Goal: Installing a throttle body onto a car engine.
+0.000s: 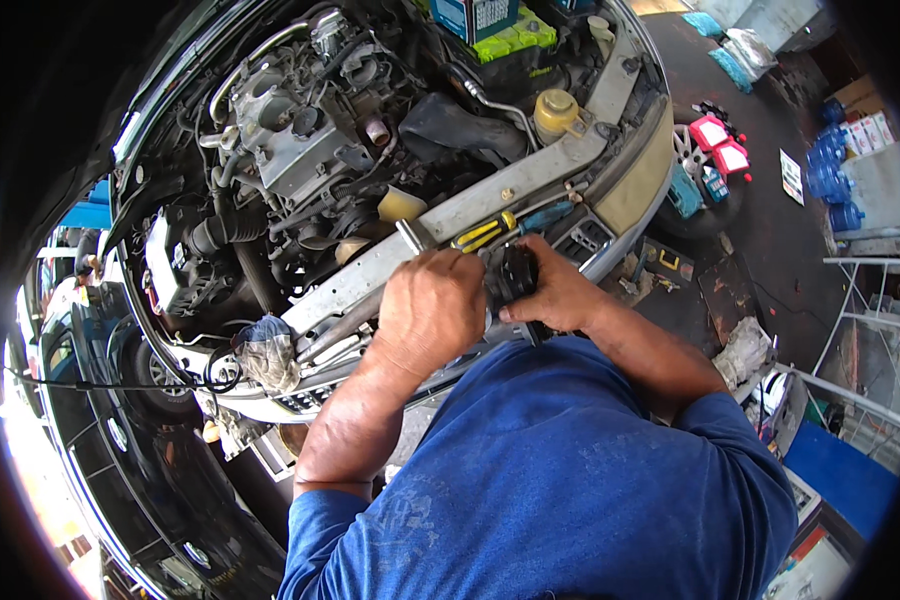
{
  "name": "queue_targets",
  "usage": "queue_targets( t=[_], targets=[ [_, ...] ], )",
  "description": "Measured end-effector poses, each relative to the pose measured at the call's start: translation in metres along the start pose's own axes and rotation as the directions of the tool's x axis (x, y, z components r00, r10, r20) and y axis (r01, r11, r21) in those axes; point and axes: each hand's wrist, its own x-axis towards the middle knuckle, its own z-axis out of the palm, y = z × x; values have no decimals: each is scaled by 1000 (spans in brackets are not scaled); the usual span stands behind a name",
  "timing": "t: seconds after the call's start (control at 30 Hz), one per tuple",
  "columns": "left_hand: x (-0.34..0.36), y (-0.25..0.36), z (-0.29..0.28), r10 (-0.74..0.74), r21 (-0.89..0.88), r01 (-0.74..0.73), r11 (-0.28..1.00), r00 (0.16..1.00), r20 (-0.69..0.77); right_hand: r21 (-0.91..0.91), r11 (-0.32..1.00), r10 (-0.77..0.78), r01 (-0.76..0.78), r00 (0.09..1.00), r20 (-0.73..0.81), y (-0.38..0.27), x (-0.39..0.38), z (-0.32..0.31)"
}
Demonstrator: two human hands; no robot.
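Observation:
Close in front of my body, over the car's front edge, my left hand [432,300] is closed in a fist round a silver metal bar [410,238]. Only the bar's end sticks out above the fist, so its kind is hidden. Beside it my right hand [558,288] grips a dark round metal part [511,275], fingers curled about its side. The two hands nearly meet at this part. Just beyond them, a yellow-handled screwdriver [485,232] and a blue-handled tool [547,217] lie on the car's front crossbar [460,215].
The open engine bay holds an engine [305,150] and a yellowish-capped reservoir [556,112]. A crumpled rag [267,355] lies at the bumper's left. Red-and-white containers [718,142] stand on the right with a wheel. A dark car [140,440] is parked at left.

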Motion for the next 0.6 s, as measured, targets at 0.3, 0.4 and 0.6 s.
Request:
queue_targets(
  t=[0.3,0.4,0.6],
  targets=[
    [35,43,26,-113,87,119,989,990,-79,38,998,-62,57,988,140,10,22,-47],
    [44,53,37,-131,60,138,989,986,-105,14,997,-74,73,964,254,7,31,-69],
    [43,24,26,-346,-304,282,910,920,-183,27,999,-51,44,920,389,0,51,-106]
  ],
)
